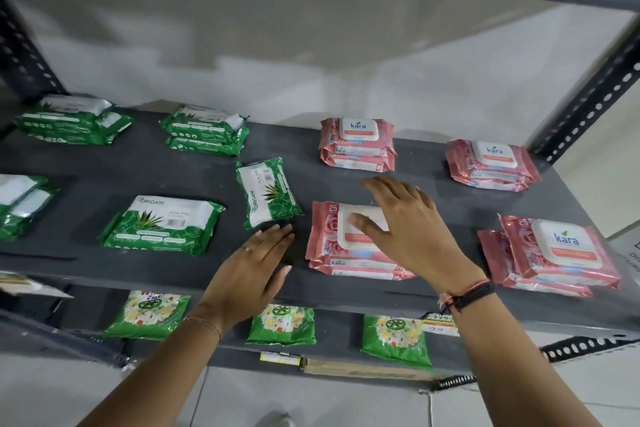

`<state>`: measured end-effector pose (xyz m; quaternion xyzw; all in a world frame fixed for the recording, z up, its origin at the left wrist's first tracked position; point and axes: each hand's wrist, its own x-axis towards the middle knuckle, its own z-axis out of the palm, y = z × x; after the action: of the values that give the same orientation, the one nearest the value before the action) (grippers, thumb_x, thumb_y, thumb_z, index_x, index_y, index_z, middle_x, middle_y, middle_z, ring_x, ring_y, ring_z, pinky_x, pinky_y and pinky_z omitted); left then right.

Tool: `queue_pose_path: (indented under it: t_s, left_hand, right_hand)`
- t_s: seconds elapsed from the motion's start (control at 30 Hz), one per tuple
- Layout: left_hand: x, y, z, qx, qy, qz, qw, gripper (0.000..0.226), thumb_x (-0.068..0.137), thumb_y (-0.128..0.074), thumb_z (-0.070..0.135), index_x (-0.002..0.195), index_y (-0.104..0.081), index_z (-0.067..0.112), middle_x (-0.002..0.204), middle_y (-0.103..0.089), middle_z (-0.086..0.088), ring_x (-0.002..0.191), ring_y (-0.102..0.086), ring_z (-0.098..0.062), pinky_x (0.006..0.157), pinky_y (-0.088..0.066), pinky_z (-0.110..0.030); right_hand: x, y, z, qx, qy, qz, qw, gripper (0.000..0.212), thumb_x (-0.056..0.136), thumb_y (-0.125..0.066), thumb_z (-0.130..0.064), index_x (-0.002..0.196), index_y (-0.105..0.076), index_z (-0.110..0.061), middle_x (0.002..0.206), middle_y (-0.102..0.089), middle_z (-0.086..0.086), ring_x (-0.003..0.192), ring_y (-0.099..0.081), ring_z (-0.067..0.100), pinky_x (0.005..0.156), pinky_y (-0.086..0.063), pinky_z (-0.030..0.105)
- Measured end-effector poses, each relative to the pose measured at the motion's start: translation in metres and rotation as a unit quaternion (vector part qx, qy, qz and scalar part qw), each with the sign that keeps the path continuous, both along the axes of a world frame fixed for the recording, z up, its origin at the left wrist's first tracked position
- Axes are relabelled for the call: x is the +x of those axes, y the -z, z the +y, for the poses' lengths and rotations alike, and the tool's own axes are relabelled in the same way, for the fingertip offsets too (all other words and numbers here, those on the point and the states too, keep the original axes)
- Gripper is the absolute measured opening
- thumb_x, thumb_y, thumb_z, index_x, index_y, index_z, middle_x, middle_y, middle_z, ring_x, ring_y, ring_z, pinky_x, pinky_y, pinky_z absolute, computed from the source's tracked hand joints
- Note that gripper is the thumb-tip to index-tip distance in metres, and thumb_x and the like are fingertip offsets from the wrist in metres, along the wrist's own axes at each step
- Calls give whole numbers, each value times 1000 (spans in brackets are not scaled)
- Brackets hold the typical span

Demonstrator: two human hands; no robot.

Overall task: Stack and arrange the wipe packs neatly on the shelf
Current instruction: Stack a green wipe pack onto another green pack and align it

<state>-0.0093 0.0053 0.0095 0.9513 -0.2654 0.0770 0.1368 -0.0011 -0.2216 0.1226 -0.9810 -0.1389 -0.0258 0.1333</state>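
On the dark grey shelf (pixel 104 170) lie green Origami wipe packs on the left and pink Kara wipe packs on the right. My right hand (pixel 408 225) rests flat, fingers spread, on top of the front middle pink stack (pixel 329 246). My left hand (pixel 256 270) lies open on the shelf just left of that stack, fingertips close to a single green pack (pixel 268 192) that sits turned at an angle. Other pink stacks sit at the back middle (pixel 358 146), back right (pixel 491 166) and front right (pixel 554 253). Green stacks sit at the front (pixel 162 225), back (pixel 206 132) and far left (pixel 74 120).
Another green stack (pixel 20 204) is cut off by the left edge. Perforated metal uprights (pixel 588 104) frame the shelf, and an upper shelf board hangs overhead. The lower shelf holds green flower-printed packets (pixel 149 315), with price tags (pixel 438 324) on the front edge.
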Motion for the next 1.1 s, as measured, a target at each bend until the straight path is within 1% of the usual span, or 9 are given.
queue_pose_path:
  t_s: [0.1,0.27,0.4,0.6,0.7,0.8,0.9,0.97,1.1]
  left_hand:
    - [-8,-12,22,-10,-50,-29,998,62,97,-15,42,127,-48,-1,133,-48,-13,122,-36,-22,104,-19,-32]
    - [-11,-21,101,-16,-137,-57,989,62,97,-22,42,121,-50,-7,128,-50,-20,117,-43,-32,101,-28,-39]
    - [-2,-22,172,11,-186,-58,981,76,93,-20,56,126,-45,-9,134,-44,-20,121,-39,-32,102,-24,-39]
    - [13,0,241,65,-160,-1,985,91,86,-21,70,132,-40,-7,138,-39,-19,124,-37,-31,99,-32,-43]
    - [20,13,252,84,-126,30,988,92,86,-22,71,132,-40,-6,137,-40,-18,123,-39,-30,101,-26,-37]
    - [24,21,253,77,-126,44,988,91,86,-20,71,130,-43,-6,136,-42,-18,119,-44,-32,91,-39,-41]
    - [24,25,253,64,-124,50,989,92,86,-19,72,131,-42,-5,139,-38,-16,121,-41,-31,92,-36,-43]
    - [24,25,253,59,-119,46,990,92,86,-19,71,130,-43,-6,138,-39,-17,122,-41,-30,97,-33,-35]
    - [23,20,251,39,-114,56,991,91,86,-19,70,129,-42,-7,138,-39,-17,124,-34,-24,101,-19,-29]
  right_hand:
    - [1,-2,23,13,-5,-28,1000,51,90,-43,-42,132,-36,-14,141,-44,8,128,-40,29,108,-32,44]
    - [18,3,93,43,-23,-17,999,48,90,-48,-32,130,-36,-8,135,-47,14,124,-41,32,101,-37,43]
    - [43,17,145,56,33,12,998,49,89,-49,-30,129,-35,-4,133,-46,18,123,-39,36,98,-40,47]
    - [78,48,179,43,177,117,976,69,81,-56,-44,133,-28,-8,138,-36,20,126,-33,40,101,-35,49]
    - [84,54,185,56,226,152,960,64,79,-60,-41,127,-33,-9,132,-42,20,122,-39,41,98,-39,48]
    - [85,56,188,78,242,141,957,60,78,-62,-36,123,-37,-6,126,-48,21,116,-45,42,92,-43,47]
    - [80,49,189,92,227,110,963,57,76,-63,-32,121,-40,-7,118,-54,21,110,-49,42,88,-46,47]
    - [73,41,191,102,187,79,974,58,74,-64,-30,122,-41,-10,115,-56,20,104,-53,40,85,-49,46]
    - [61,18,212,128,11,53,990,67,71,-70,-29,129,-38,-15,117,-56,13,97,-58,31,87,-52,43]
